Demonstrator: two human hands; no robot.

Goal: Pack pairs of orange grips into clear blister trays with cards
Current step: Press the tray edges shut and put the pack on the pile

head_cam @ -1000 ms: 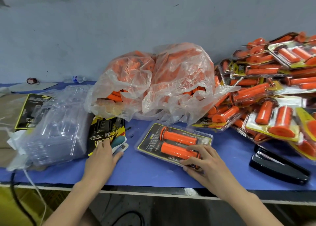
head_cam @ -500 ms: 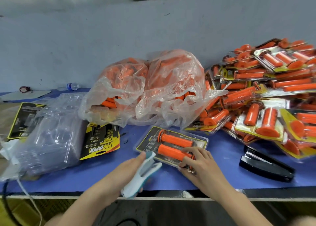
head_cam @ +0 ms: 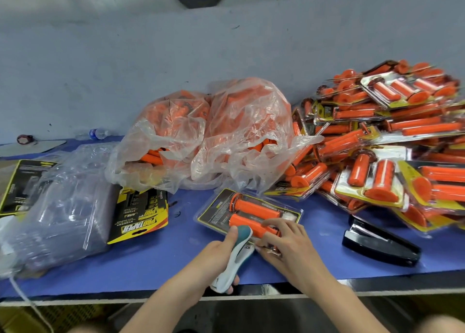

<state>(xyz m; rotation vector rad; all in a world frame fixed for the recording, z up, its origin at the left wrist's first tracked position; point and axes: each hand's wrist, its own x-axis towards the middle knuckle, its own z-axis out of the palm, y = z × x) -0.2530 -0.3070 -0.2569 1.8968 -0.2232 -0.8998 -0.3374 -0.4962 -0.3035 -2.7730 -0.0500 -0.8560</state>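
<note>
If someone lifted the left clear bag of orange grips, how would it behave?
The left clear bag would probably sag and shift: its film is thin and crumpled. Orange grips lie at its low, seemingly open edge, so some may spill and roll.

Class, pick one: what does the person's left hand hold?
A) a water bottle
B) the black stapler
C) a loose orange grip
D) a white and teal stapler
D: the left hand grips the white and teal stapler at the near edge of the blister pack; the black stapler lies apart on the right.
</note>
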